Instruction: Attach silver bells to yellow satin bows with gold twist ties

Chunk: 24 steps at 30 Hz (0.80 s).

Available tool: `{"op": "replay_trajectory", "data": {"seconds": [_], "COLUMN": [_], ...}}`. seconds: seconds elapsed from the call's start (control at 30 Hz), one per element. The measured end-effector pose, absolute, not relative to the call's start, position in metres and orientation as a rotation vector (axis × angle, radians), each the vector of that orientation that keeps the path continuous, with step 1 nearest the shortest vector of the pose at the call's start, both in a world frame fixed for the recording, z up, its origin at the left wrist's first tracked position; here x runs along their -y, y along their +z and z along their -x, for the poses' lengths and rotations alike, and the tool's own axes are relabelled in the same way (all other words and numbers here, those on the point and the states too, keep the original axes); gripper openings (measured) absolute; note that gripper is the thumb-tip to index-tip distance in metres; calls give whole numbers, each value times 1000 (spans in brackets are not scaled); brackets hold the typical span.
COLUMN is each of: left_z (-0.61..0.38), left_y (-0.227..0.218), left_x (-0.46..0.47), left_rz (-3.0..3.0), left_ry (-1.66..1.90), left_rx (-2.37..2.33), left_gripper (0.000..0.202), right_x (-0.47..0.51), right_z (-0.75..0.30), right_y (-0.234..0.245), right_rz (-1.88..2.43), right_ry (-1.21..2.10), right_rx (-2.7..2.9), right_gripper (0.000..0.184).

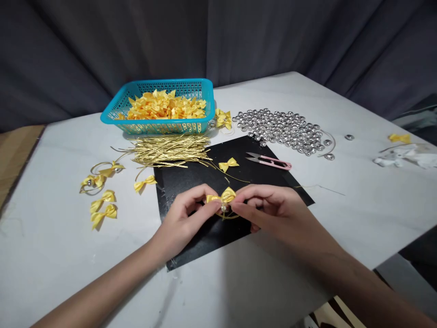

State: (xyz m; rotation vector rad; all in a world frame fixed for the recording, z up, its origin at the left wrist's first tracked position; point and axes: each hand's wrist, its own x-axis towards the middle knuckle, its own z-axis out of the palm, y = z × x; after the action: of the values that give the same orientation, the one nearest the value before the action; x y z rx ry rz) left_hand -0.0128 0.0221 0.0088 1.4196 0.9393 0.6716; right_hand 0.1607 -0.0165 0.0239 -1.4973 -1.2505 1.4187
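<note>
Between both hands is a yellow ribbon bow (pixel 228 195) with a small silver bell (pixel 224 207) and a loop of gold cord hanging below it. My left hand (pixel 191 212) pinches the bow's left side between thumb and forefinger. On the other side, my right hand (pixel 269 207) is closed with thumb and forefinger pressed together at the bow's right edge. Both hands are over a black mat (pixel 191 177). Beyond them on the mat lie another bow (pixel 228 164) and pink-handled thread snips (pixel 269 161).
A blue basket (pixel 157 121) full of yellow bows stands at the back. Gold cords (pixel 170 149) lie in front of it, silver bells (pixel 287 130) to its right. Several bows (pixel 104 215) are at left. A needle (pixel 329 188) and crumpled white material (pixel 406 156) lie at right.
</note>
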Motion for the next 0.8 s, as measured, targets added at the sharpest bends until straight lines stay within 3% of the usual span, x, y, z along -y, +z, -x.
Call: {"op": "replay_trajectory", "data": {"seconds": [0.33, 0.5, 0.8], "left_z": [15, 16, 10], "left_y": [5, 4, 7], "left_x": [-24, -23, -17], "left_rz": [-1349, -1328, -1258], "left_ry": [735, 770, 753], "left_rx": [-935, -952, -979], "left_gripper": [18, 20, 21], "right_x": [18, 23, 30], "right_z": [-162, -163, -141], "right_y": [21, 28, 28], "right_rz": [1501, 1361, 1338], "right_ry": [1437, 1245, 1183], "right_rx": [1317, 1266, 1351], "right_gripper": [17, 17, 12]}}
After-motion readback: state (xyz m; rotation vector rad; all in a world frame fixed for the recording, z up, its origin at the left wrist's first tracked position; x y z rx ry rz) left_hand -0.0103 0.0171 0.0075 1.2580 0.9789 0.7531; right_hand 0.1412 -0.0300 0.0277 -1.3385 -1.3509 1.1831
